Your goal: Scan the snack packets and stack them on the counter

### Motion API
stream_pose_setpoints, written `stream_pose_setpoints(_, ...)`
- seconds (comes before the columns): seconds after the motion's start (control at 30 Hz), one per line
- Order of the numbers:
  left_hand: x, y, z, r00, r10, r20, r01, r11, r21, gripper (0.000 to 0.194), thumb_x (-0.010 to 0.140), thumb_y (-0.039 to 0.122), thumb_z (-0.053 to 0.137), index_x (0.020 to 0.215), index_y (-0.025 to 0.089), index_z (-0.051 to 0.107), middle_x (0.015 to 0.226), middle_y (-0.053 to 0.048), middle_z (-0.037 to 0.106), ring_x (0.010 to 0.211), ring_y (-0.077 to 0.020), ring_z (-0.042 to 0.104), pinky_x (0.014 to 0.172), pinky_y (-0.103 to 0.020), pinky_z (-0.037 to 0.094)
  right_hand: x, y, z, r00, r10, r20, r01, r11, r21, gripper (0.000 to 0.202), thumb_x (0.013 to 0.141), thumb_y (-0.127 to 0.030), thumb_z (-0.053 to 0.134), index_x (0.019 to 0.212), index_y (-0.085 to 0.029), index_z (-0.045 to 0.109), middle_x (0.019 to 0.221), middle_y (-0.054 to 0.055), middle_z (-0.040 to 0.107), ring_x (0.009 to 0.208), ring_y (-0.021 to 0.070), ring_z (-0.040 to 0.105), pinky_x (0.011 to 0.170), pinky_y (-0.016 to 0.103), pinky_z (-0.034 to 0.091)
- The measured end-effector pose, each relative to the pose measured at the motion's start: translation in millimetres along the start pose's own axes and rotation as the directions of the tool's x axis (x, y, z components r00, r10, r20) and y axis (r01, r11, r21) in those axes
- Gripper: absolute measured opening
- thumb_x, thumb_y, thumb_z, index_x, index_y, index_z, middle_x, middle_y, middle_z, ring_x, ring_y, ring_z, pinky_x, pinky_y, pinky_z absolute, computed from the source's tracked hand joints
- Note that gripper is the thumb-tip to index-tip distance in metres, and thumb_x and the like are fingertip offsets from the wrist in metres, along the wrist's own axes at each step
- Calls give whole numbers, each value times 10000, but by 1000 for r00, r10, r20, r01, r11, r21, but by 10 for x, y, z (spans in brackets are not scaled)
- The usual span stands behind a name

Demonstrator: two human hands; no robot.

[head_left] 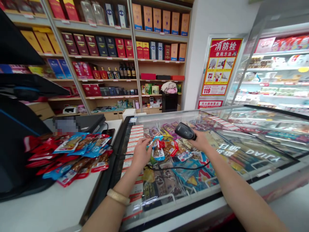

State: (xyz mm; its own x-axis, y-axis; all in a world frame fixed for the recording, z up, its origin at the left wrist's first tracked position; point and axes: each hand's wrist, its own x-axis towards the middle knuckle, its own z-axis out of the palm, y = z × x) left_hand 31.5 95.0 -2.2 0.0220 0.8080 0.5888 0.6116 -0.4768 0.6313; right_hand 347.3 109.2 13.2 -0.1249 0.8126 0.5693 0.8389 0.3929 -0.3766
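My right hand [201,141] grips a black handheld barcode scanner [185,131], its head pointing left over the glass-topped freezer [177,188]. Thumb and fingers of my left hand [143,149] close on the edge of a small blue snack packet [158,154]. Just right of it, a red snack packet [171,147] and a blue-and-white one [183,152] lie on the glass. The scanner's black cable [180,168] loops across the freezer below both hands. A gold bracelet [118,197] circles my left wrist.
A heap of red and blue snack packets [72,154] covers part of the white counter [55,211] at left, beside a dark monitor stand [16,145]. Shelves of boxed bottles [103,46] line the back wall. A lit display fridge [280,71] stands at right.
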Motion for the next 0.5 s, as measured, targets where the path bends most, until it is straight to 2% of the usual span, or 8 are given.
stream_pose_setpoints(0.07,43,-24,-141,993,96,-63,-88,988,123,266,789,223,552,995,188,717,1052,-105,638,1001,-239,621,930,-405,496,-9,-16,12,1000,-6,3,6,1000,-2,256,707,-294,622,942,-216,688,810,42,719,751,221,664,685,266,470)
stream_pose_setpoints(0.1,68,-34,-242,989,115,-96,-96,978,185,267,794,228,543,992,187,717,1056,-107,638,1005,-247,616,937,-413,484,-13,-25,18,1000,-7,10,7,1000,-5,263,706,-290,623,952,-219,686,824,43,722,760,221,665,690,267,470)
stream_pose_setpoints(0.2,126,-49,-652,961,77,-267,29,927,373,280,800,245,529,997,175,715,1078,-134,641,1030,-293,593,954,-481,424,-19,-44,31,999,-4,39,5,1000,-28,223,700,-268,626,912,-226,682,821,38,723,746,214,662,680,263,461)
stream_pose_setpoints(0.27,133,-48,-962,898,24,-438,190,879,437,312,815,257,517,1048,164,702,1120,-168,636,1105,-344,549,976,-554,352,-18,-51,35,999,-5,51,7,999,-44,184,701,-262,626,874,-221,677,802,42,719,724,212,659,662,262,453)
stream_pose_setpoints(0.33,115,-47,-1236,784,-42,-619,365,838,405,367,828,294,516,1115,133,678,1200,-219,602,1194,-398,482,989,-615,280,-18,-55,42,999,-11,51,14,999,-50,164,705,-263,628,855,-215,673,799,47,717,724,215,662,658,262,450)
stream_pose_setpoints(0.4,86,-61,-1430,675,-90,-733,473,815,335,447,815,327,526,1190,111,635,1313,-251,529,1294,-427,382,1026,-632,198,-19,-56,52,999,-17,47,19,999,-44,153,708,-263,632,849,-217,670,799,45,717,734,216,665,661,260,451)
stream_pose_setpoints(0.47,64,-91,-1536,618,-114,-778,511,810,287,503,791,340,540,1238,115,593,1409,-249,455,1368,-425,286,1066,-620,121,-21,-55,69,999,-23,47,24,999,-24,154,706,-252,635,854,-223,669,802,39,721,749,215,666,667,257,453)
stream_pose_setpoints(0.5,59,-107,-1562,616,-129,-777,518,810,276,515,781,341,544,1245,123,580,1439,-241,432,1391,-422,252,1079,-616,91,-22,-54,79,999,-28,46,29,1000,-12,164,701,-242,635,860,-225,670,809,37,723,758,216,667,672,259,456)
